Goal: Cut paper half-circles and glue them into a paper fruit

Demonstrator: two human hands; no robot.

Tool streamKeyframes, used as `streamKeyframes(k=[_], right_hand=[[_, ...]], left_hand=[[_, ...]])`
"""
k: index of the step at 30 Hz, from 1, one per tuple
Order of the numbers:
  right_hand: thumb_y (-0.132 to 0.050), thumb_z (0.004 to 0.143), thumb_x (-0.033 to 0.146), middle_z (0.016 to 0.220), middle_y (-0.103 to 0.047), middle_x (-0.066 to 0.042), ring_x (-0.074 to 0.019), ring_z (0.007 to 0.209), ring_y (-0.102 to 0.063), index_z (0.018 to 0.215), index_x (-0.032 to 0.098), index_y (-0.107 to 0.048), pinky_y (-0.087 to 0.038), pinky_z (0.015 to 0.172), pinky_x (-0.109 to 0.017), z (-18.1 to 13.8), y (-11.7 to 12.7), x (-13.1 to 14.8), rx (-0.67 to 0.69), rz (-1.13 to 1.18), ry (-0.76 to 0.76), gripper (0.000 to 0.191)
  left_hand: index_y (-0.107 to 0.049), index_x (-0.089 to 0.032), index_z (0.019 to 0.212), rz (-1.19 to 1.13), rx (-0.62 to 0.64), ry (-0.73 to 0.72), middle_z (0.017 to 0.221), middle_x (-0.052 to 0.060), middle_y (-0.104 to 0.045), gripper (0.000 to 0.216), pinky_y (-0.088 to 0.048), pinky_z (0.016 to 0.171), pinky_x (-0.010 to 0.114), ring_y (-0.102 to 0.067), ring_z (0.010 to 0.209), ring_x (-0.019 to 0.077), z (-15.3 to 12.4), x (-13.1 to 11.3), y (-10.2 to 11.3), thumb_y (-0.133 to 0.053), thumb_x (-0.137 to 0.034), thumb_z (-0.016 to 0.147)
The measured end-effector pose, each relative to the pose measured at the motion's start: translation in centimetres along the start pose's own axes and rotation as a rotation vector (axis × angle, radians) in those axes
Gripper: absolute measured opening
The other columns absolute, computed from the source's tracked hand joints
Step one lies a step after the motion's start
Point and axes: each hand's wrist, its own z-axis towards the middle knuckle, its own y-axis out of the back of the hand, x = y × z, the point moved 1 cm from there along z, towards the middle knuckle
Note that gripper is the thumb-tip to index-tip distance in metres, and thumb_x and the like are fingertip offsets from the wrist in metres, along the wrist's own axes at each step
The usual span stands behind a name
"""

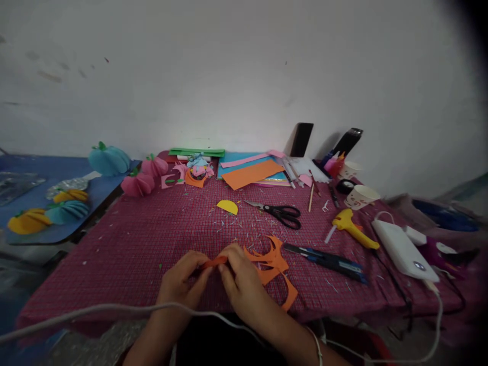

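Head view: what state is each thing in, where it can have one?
Orange paper piece: pinched between left hand and right hand.
Orange paper scraps: cut along curves.
Scissors: lying down, not held.
Utility knife: lying down; blade unclear.
Glue gun: lying on its side.
Power bank: cable plugged in.
Phone: propped upright.

The tablecloth (118, 259) is magenta with a fine, darker check. A small paper piece (214, 262) is deep orange; the cut paper scraps (277, 261) are a brighter orange. The half-circle (227, 206) and the glue gun (353, 230) are yellow. The scissors (271, 209) have black handles, and the cutter (330, 260) is black and blue. The paper pumpkins (109, 160) are pink, light blue and yellow. The wall (229, 76) is greyish white.
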Motion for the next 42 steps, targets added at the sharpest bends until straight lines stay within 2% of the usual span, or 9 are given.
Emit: streamKeyframes(k=[8, 11, 16, 25, 27, 30, 35, 38, 42], right_hand=[[-0.043, 0.090, 0.006, 0.089, -0.056, -0.004, -0.0174, 0.081, -0.054, 0.089, 0.019, -0.051, -0.043, 0.071, -0.031, 0.0, -0.6, -0.5, 0.058, -0.094, -0.076, 0.015], [-0.041, 0.091, 0.006, 0.090, -0.056, -0.005, -0.0181, 0.081, -0.054, 0.088, 0.019, -0.050, -0.044, 0.071, -0.031, 0.1, -0.5, -0.2, 0.055, -0.140, -0.042, 0.017], [-0.042, 0.089, 0.004, 0.083, -0.056, -0.004, -0.0179, 0.073, -0.054, 0.084, 0.019, -0.049, -0.042, 0.064, -0.031, 0.1, -0.9, -0.7, 0.076, -0.197, -0.048, 0.017], [-0.044, 0.090, 0.009, 0.085, -0.054, -0.002, -0.0166, 0.077, -0.051, 0.086, 0.020, -0.050, -0.040, 0.068, -0.030, -0.9, 1.4, 2.0, 0.010, -0.099, 0.014, 0.013], [-0.047, 0.089, 0.011, 0.082, -0.053, 0.000, -0.0152, 0.075, -0.050, 0.085, 0.020, -0.051, -0.039, 0.066, -0.029, -1.0, 2.3, 2.3, -0.018, 0.010, -0.007, 0.011], [-0.051, 0.087, 0.019, 0.068, -0.048, 0.005, -0.0108, 0.060, -0.045, 0.078, 0.020, -0.051, -0.037, 0.055, -0.024, -0.7, 3.9, 2.3, 0.001, 0.350, -0.147, 0.009], [-0.069, 0.072, 0.019, 0.059, -0.056, 0.006, -0.0061, 0.047, -0.043, 0.077, 0.016, -0.065, -0.030, 0.043, -0.018, -0.3, 6.5, 1.7, 0.222, 0.779, -0.446, 0.008], [-0.072, 0.064, 0.016, 0.053, -0.060, 0.004, -0.0064, 0.044, -0.047, 0.075, 0.014, -0.068, -0.030, 0.041, -0.017, -0.9, 6.7, 1.1, 0.245, 0.908, -0.502, 0.012], [-0.070, 0.062, 0.028, 0.045, -0.051, 0.007, -0.0065, 0.042, -0.043, 0.066, 0.017, -0.061, -0.032, 0.043, -0.018, -2.1, 5.7, 0.5, 0.140, 1.101, -0.496, 0.015]], left_hand=[[-0.061, -0.020, 0.086, 0.045, 0.072, 0.068, 0.081, 0.005, -0.066, 0.016, -0.052, 0.068, 0.030, -0.064, 0.075, 0.0181, -1.0, 1.5, -1.4, -0.045, -0.022, 0.088], [-0.060, -0.020, 0.090, 0.104, 0.052, 0.020, 0.085, 0.006, -0.067, 0.017, -0.052, 0.072, 0.033, -0.063, 0.080, 0.0200, -0.9, 1.3, -1.2, -0.043, -0.021, 0.089], [-0.058, -0.022, 0.077, 0.323, 0.011, -0.056, 0.076, 0.006, -0.066, 0.016, -0.049, 0.068, 0.038, -0.059, 0.073, 0.0242, -0.7, 1.3, -0.9, -0.044, -0.020, 0.086], [-0.056, -0.021, 0.085, 0.066, 0.011, 0.076, 0.077, 0.003, -0.063, 0.016, -0.048, 0.064, 0.031, -0.060, 0.070, 0.0191, -0.9, -2.1, -0.1, -0.044, -0.030, 0.089], [-0.055, -0.021, 0.082, -0.009, 0.052, 0.134, 0.070, 0.000, -0.060, 0.016, -0.045, 0.058, 0.029, -0.057, 0.062, 0.0170, -0.7, -2.8, -0.3, -0.044, -0.031, 0.087], [-0.054, -0.020, 0.076, -0.250, 0.174, 0.236, 0.062, -0.004, -0.052, 0.014, -0.041, 0.051, 0.025, -0.050, 0.054, 0.0133, 0.1, -3.7, -0.4, -0.048, -0.031, 0.083], [-0.057, -0.018, 0.069, -0.508, 0.383, 0.339, 0.060, -0.004, -0.053, 0.007, -0.037, 0.047, 0.022, -0.046, 0.051, 0.0102, 2.3, -5.7, -0.4, -0.057, -0.025, 0.070], [-0.056, -0.018, 0.064, -0.569, 0.359, 0.384, 0.055, -0.005, -0.049, 0.009, -0.035, 0.045, 0.021, -0.044, 0.049, 0.0095, 2.9, -7.2, -0.8, -0.060, -0.025, 0.068], [-0.056, -0.019, 0.068, -0.796, 0.218, 0.415, 0.057, -0.003, -0.050, 0.028, -0.034, 0.043, 0.022, -0.045, 0.048, 0.0105, 2.6, -8.7, -1.8, -0.052, -0.043, 0.082]])
